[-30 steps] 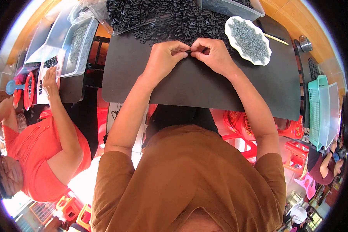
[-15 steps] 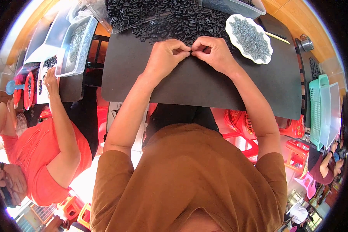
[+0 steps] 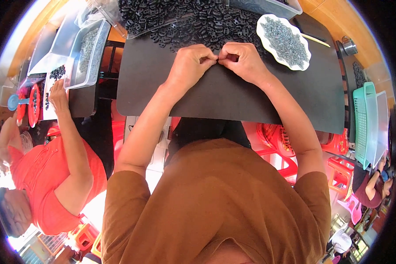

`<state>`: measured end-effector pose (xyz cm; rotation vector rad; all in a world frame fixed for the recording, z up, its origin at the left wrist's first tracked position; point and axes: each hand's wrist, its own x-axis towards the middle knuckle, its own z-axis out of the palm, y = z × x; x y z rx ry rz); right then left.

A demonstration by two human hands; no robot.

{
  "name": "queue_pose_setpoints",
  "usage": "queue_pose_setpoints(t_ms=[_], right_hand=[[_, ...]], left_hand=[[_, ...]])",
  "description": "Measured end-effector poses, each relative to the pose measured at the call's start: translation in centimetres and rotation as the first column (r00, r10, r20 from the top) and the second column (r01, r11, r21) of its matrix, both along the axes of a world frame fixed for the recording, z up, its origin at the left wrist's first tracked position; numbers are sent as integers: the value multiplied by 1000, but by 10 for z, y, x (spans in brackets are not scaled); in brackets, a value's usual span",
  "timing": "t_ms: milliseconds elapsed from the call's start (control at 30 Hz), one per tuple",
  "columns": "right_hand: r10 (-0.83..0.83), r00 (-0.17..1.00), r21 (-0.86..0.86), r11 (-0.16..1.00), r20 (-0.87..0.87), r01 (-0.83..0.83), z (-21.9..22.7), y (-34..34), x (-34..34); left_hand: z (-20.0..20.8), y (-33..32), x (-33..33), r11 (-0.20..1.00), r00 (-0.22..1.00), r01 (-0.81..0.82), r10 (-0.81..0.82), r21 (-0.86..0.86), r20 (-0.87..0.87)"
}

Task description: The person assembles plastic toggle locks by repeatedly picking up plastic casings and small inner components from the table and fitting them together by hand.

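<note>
fingers (image 3: 211, 54) pinched close, black pieces (image 3: 207, 27) beyond

Flat, rounded black pieces (image 3: 215, 26), many pierced by two holes, lie loose and overlapping in a broad heap on the table (image 3: 198, 101), just beyond the paired left hand (image 3: 191, 64) and right hand (image 3: 241, 61). Small, slender grey pieces (image 3: 286, 42) fill a white, scalloped dish (image 3: 300, 67) at the heap's right. Anything pinched between the meeting fingertips is hidden.

Glossy plastic pieces (image 3: 215, 27); smooth matt tabletop (image 3: 233, 99).
</note>
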<state>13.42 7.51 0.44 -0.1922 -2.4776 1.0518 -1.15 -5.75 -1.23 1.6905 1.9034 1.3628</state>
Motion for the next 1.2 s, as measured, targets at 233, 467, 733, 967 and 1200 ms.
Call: queue_pose_setpoints(t_ms=[233, 467, 733, 967, 1200], right_hand=[[-1, 996, -481, 876, 84, 41, 29, 35, 4], [-531, 845, -498, 748, -54, 438, 116, 111, -14], [-462, 884, 182, 877, 69, 445, 38, 138, 43], [-534, 830, 521, 761, 164, 386, 27, 117, 67], [-561, 814, 551, 732, 153, 401, 24, 107, 68]], left_hand=[[9, -4, 2, 997, 971, -66, 71, -26, 228], [5, -2, 3, 1000, 995, -25, 26, -14, 95], [12, -1, 11, 1000, 1000, -16, 16, -10, 27], [20, 34, 26, 994, 954, 70, -42, 86, -295], [13, 61, 32, 999, 901, 27, -10, 33, -433]])
